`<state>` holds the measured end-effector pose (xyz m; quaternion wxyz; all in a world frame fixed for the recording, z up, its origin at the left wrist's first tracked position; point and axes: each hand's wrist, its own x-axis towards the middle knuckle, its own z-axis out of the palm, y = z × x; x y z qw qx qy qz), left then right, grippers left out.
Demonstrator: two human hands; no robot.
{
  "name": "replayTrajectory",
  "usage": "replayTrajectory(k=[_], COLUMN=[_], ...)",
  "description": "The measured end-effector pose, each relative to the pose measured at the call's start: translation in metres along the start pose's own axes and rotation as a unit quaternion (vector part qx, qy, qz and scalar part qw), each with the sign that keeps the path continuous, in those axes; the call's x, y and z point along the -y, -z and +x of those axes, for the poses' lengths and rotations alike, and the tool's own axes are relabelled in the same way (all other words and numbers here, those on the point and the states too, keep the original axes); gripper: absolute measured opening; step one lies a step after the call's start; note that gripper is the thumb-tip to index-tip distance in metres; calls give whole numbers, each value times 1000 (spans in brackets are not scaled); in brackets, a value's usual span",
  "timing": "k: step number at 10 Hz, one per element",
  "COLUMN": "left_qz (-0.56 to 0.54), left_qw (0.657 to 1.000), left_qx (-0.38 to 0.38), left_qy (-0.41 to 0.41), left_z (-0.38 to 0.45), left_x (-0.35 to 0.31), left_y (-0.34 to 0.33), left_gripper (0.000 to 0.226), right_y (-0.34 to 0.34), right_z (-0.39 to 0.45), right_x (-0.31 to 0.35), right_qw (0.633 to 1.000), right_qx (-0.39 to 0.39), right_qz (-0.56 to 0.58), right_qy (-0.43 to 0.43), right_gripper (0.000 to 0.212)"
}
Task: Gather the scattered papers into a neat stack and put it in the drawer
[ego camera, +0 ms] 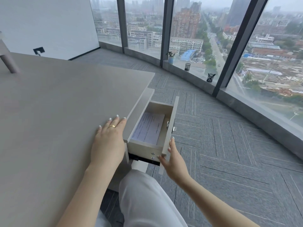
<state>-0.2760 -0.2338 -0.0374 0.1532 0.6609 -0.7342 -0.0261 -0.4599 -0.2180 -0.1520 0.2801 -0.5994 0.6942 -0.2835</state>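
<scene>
Drawer: open at desk edge, stack inside. Right hand spread on front; left hand flat on desk. Risk: hasty push slides sheets askew.

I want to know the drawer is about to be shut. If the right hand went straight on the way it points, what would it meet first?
The right hand would meet the drawer front; its fingers already seem to touch it.
</scene>
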Motion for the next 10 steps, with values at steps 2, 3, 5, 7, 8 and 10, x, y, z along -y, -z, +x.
replayTrajectory(k=[2,3,5,7,8,10], left_qz=[-12,-10,-9,-10,-9,-11], left_qw=[1000,1000,1000,1000,999,1000], left_qx=[1,1,-2,18,26,5], left_qy=[6,4,4,14,17,7], left_z=[0,0,-1,1,2,2], left_x=[-1,0,0,-1,-1,1], left_y=[2,2,3,3,4,1], left_gripper=[62,62,60,59,57,56], right_y=[-28,-40,-53,-60,-69,-56], right_z=[17,22,29,33,36,38], right_x=[25,36,59,71,67,60], right_qw=[998,997,996,997,983,959], right_qx=[-5,-1,7,61,68,86], right_qz=[67,80,88,-18,-152,-245], right_qy=[3,11,23,44,72,113], right_gripper=[73,69,49,56,76,77])
